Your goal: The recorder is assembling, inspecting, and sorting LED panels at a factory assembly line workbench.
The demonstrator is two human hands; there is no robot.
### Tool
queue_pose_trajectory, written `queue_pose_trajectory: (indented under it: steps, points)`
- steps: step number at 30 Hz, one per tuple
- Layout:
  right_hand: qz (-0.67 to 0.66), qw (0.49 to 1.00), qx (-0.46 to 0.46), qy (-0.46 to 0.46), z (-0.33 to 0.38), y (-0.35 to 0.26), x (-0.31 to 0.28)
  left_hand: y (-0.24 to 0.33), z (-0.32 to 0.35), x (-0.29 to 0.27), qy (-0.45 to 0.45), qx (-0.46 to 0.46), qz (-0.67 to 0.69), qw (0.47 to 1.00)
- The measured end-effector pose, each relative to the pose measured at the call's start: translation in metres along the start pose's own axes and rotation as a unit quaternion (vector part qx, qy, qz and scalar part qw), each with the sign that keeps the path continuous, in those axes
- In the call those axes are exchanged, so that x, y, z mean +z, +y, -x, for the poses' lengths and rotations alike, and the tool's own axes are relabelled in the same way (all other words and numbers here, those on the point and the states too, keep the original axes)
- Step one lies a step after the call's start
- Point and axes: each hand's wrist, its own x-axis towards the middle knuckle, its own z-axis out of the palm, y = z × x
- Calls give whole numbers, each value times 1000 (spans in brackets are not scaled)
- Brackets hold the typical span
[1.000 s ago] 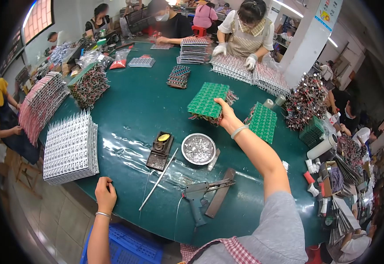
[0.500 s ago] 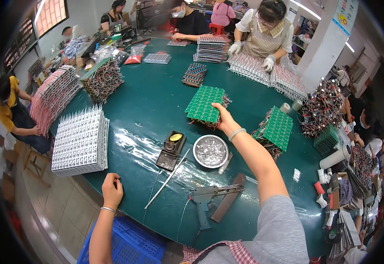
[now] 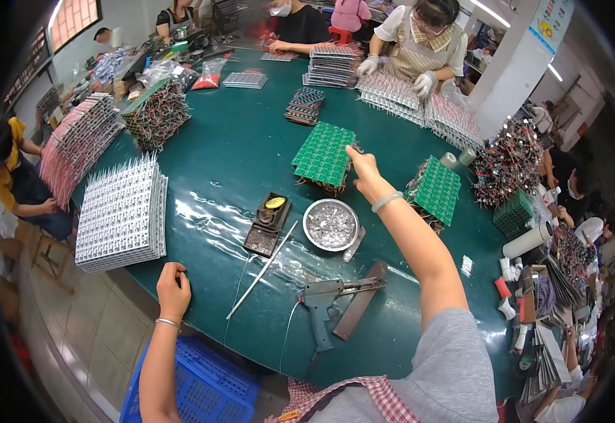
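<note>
The right hand (image 3: 365,171) reaches across a round green table (image 3: 237,155), fingers closed on the edge of the top green circuit board (image 3: 323,154) of a stack near the table's middle. The left hand (image 3: 173,287) rests at the table's near edge, fingers curled, holding nothing visible. A metal dish (image 3: 330,225) sits nearby.

A red packet (image 3: 207,82) lies far-left on the table; a sign (image 3: 548,20) hangs top right.
</note>
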Motion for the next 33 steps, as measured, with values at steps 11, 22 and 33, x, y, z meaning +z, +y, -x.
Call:
queue_pose_trajectory:
  steps: [11, 22, 33]
  points:
    - [185, 921, -62, 336, 8, 63, -275, 0, -1, 5, 5, 8, -1, 1000]
    - [-309, 949, 1, -69, -4, 64, -227, -1, 4, 5, 11, 3, -51, 999]
    - [-268, 951, 12, -153, -20, 35, -96, 5, 1, -6, 16, -18, -42, 999]
